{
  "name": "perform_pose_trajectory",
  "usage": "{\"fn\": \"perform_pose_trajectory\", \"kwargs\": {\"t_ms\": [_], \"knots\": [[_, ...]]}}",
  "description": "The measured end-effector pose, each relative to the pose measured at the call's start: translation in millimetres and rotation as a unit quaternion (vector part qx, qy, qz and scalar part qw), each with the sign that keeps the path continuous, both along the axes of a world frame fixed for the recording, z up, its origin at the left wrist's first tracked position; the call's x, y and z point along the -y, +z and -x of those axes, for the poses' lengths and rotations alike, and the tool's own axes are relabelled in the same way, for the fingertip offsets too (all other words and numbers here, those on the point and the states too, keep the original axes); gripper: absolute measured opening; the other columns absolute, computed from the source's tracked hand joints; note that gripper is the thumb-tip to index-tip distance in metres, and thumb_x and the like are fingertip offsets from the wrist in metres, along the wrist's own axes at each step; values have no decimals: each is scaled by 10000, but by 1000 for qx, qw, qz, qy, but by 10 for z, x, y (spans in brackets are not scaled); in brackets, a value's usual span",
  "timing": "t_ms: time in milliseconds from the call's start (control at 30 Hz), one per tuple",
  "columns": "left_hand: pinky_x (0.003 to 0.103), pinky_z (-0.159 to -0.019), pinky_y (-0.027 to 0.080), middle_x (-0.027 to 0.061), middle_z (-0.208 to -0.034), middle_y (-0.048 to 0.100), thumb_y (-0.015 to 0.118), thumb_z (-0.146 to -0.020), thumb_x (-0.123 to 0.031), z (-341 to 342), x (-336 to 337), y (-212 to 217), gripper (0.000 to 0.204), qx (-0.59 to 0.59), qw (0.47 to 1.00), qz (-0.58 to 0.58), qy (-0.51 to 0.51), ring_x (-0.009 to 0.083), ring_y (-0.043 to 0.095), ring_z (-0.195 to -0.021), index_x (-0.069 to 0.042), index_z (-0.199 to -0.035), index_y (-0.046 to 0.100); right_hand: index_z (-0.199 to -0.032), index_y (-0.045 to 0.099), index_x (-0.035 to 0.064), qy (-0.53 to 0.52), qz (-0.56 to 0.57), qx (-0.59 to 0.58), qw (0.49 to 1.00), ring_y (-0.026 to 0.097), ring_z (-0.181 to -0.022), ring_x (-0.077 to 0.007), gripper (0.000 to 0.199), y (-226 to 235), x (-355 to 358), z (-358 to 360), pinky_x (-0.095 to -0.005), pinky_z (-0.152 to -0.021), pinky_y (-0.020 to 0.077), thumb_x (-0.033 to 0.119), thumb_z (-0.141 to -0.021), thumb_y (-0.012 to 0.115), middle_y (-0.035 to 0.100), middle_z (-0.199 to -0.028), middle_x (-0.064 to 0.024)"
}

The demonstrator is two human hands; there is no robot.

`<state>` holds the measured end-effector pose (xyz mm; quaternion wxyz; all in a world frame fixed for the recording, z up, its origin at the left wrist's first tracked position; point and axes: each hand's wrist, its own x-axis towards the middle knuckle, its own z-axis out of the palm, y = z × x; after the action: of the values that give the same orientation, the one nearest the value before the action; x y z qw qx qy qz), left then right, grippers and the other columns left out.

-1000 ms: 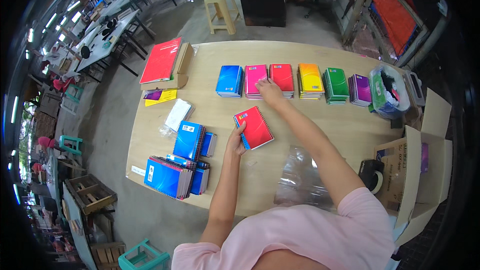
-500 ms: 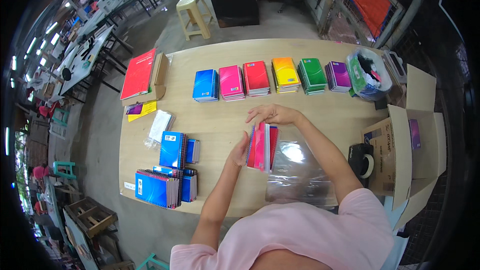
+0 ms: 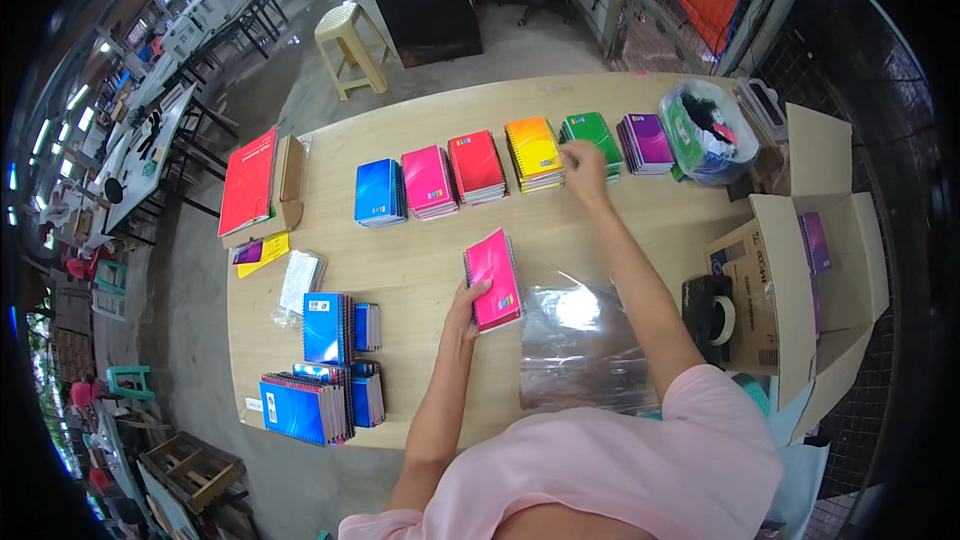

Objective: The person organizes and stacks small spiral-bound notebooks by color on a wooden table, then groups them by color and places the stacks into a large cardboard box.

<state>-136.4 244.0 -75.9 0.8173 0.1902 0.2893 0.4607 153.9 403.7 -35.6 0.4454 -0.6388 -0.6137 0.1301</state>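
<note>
My left hand (image 3: 468, 304) is closed round the lower left of a pink spiral notebook (image 3: 492, 275), its thumb across the cover. Whatever lies beneath that notebook is hidden. Farther off, my right hand (image 3: 587, 168) has its fingers curled at the right edge of the top yellow notebook (image 3: 532, 148), partly covering the neighbouring green notebooks (image 3: 590, 132). The same row holds stacks of blue (image 3: 380, 188), pink (image 3: 428, 178), red (image 3: 476, 162) and purple notebooks (image 3: 646, 140).
Clear plastic sheets (image 3: 575, 360) lie beside my right forearm. At the right stand an open carton (image 3: 745, 270), a black tape dispenser (image 3: 706, 312) and a bag-lined container (image 3: 708, 130). More blue notebooks (image 3: 300, 410) are piled at the left, below a red folder (image 3: 248, 180).
My right hand has left the held notebooks and moved forward to the yellow stack. My left hand has turned the notebooks so the pink cover faces up. The view has shifted slightly.
</note>
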Motion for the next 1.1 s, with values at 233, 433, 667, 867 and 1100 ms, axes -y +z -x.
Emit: {"fn": "perform_pose_trajectory", "kwargs": {"t_ms": [233,433,667,867,1100], "knots": [[416,-917,553,148,-1154,593,606,-890,-45,-238,-186,169,433,47,997,39,45,267,634,-1046,-2,-1285,432,-1180,600,64,-268,312,116,904,474,-1214,-380,504,41,-354,-831,-481,-984,449,367,-800,733,540,-1256,-179],[420,-903,554,146,-1185,576,615,-893,-39,-238,-237,229,436,-53,996,-19,65,266,628,-1055,2,-1285,429,-1051,582,30,-202,88,-4,975,583,-1034,-307,349,187,-109,-787,-407,-833,492,181,-786,751,604,-1129,-129],[401,-876,564,130,-1176,583,612,-910,-122,-304,-102,319,445,102,990,34,87,262,629,-1049,-18,-1297,420,-1115,550,47,33,94,-349,932,613,-901,-178,389,48,1382,510,-306,-689,542,107,-784,744,595,-995,-55],[429,-847,579,145,-1116,613,598,-856,-58,-230,193,59,429,27,998,8,53,276,657,-981,-1,-1252,445,-945,646,52,68,125,-204,969,615,-865,-196,236,-18,1428,425,-330,-767,504,163,-776,766,608,-989,-93],[390,-816,585,127,-1113,601,582,-837,-3,-263,227,-12,424,42,996,63,36,247,646,-980,-13,-1241,454,-1095,608,30,-77,38,171,982,491,-1169,-360,373,-53,487,-372,-438,-988,413,87,-744,721,549,-1191,-192]]}}
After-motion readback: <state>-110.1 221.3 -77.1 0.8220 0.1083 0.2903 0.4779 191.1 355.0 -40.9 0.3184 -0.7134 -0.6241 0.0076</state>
